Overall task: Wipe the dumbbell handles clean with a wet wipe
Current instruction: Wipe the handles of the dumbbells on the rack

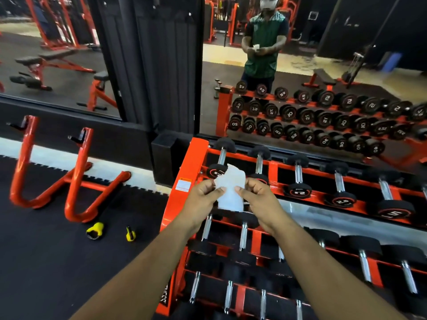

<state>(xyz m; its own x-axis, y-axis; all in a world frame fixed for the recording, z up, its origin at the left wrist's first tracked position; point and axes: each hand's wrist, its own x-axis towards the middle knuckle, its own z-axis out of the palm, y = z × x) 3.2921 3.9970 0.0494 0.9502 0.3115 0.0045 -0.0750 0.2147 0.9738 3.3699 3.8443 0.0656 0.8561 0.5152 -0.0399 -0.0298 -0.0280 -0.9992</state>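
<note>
White wet wipe [231,190] pinched between left hand [203,195] and right hand [255,195]; unfold fully before wrapping chrome dumbbell handle [222,156].

- There is only one view, from a wide-angle camera worn on the person's head, so no second view shares any of the scene.
- It looks forward and steeply down over both forearms, which reach in from the bottom edge.
- The left hand [203,195] and right hand [255,196] sit near the middle, close to the lens, holding a white wipe [231,190] between them.
- Just beyond and below them is the orange dumbbell rack [184,181], filling the lower right.
- A wall mirror [323,65] faces the camera across the top, and straight lines bow towards the edges.
</note>
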